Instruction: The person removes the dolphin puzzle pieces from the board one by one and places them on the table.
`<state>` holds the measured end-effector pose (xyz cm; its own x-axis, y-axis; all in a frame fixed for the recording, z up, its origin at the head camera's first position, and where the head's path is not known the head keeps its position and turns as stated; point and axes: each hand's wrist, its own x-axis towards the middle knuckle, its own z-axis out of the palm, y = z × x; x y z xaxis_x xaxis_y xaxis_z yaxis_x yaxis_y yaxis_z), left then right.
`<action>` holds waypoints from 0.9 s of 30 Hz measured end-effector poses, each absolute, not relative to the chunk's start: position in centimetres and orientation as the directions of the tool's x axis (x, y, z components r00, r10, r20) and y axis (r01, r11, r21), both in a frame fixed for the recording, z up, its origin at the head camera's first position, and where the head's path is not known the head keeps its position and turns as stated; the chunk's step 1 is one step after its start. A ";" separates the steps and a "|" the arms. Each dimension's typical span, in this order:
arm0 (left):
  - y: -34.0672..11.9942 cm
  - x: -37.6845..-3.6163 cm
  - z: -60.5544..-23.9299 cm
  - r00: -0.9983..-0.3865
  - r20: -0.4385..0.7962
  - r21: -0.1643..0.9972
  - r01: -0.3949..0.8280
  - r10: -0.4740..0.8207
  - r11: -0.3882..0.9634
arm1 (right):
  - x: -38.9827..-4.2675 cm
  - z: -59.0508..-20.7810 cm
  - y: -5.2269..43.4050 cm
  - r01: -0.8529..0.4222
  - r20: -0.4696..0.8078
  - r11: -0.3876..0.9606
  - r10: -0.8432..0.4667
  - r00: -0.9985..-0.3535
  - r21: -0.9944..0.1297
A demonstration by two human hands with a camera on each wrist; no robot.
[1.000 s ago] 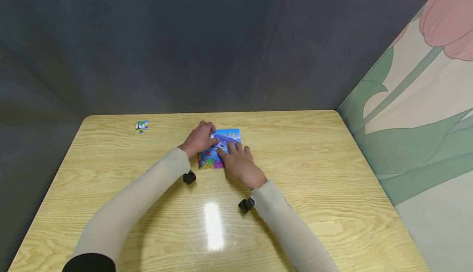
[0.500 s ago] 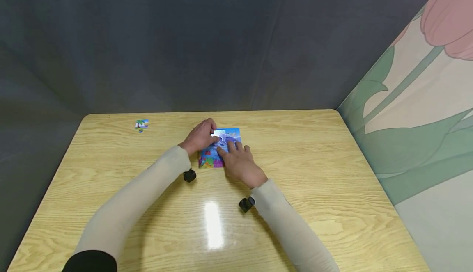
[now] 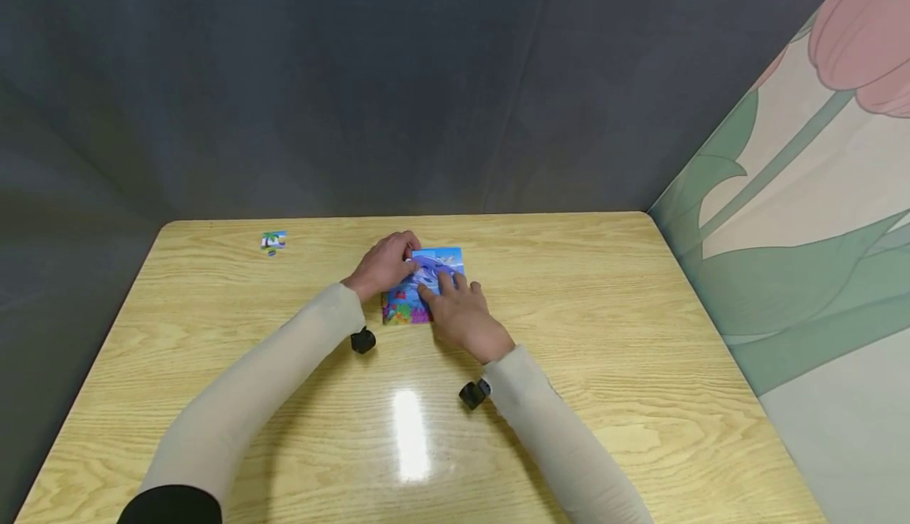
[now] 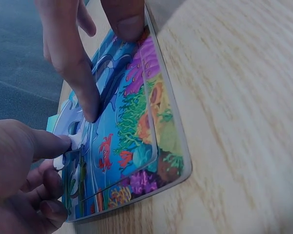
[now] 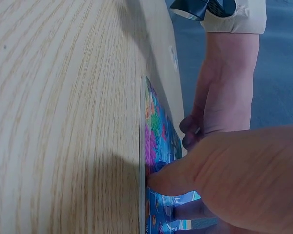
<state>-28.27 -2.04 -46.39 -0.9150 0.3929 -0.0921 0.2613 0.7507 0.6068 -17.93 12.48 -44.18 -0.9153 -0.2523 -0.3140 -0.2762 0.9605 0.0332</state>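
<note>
A small undersea jigsaw puzzle in a tray [image 3: 405,308] lies at the middle of the wooden table [image 3: 604,311]. My left hand [image 3: 404,258] is at its far left corner. Its thumb and curled fingers pinch a pale blue puzzle piece [image 4: 71,127] against the picture. My right hand [image 3: 445,284] lies over the near right part, with straight fingers [image 4: 88,100] pressing on the dolphin area and the thumb [image 4: 127,22] on the tray's edge. In the right wrist view the puzzle [image 5: 154,141] appears edge-on, with the left hand [image 5: 219,107] behind it.
Loose puzzle pieces [image 3: 272,242] lie near the table's far left corner. A grey curtain hangs behind the table and a wall with a tulip mural [image 3: 817,216] stands along the right side.
The left hand has lowered its piece, which was tilted up half a second ago, flatter onto the puzzle. The right hand has stayed pressed on the puzzle.
</note>
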 end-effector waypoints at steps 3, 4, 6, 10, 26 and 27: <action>-2.2 -28.2 -46.4 -0.914 -0.071 0.611 0.276 0.399 0.742 | -17.9 -44.1 12.5 -0.274 -0.322 0.961 -0.249 -0.914 0.036; -2.2 -28.2 -46.4 -0.914 -0.066 0.614 0.280 0.401 0.738 | -18.0 -44.1 12.5 -0.274 -0.324 0.961 -0.248 -0.913 0.037; -2.3 -28.2 -46.4 -0.912 -0.056 0.618 0.288 0.407 0.731 | -18.0 -44.1 12.5 -0.273 -0.327 0.961 -0.246 -0.912 0.039; -2.6 -28.2 -46.4 -0.907 -0.041 0.626 0.303 0.419 0.718 | -18.0 -44.2 12.5 -0.270 -0.327 0.962 -0.243 -0.913 0.039; -2.9 -27.4 -45.3 -0.894 -0.041 0.593 0.338 0.447 0.731 | -17.8 -44.2 12.5 -0.277 -0.323 0.960 -0.252 -0.912 0.034; -2.9 -27.5 -45.3 -0.899 -0.037 0.597 0.330 0.436 0.731 | -17.8 -44.2 12.5 -0.276 -0.321 0.961 -0.252 -0.913 0.030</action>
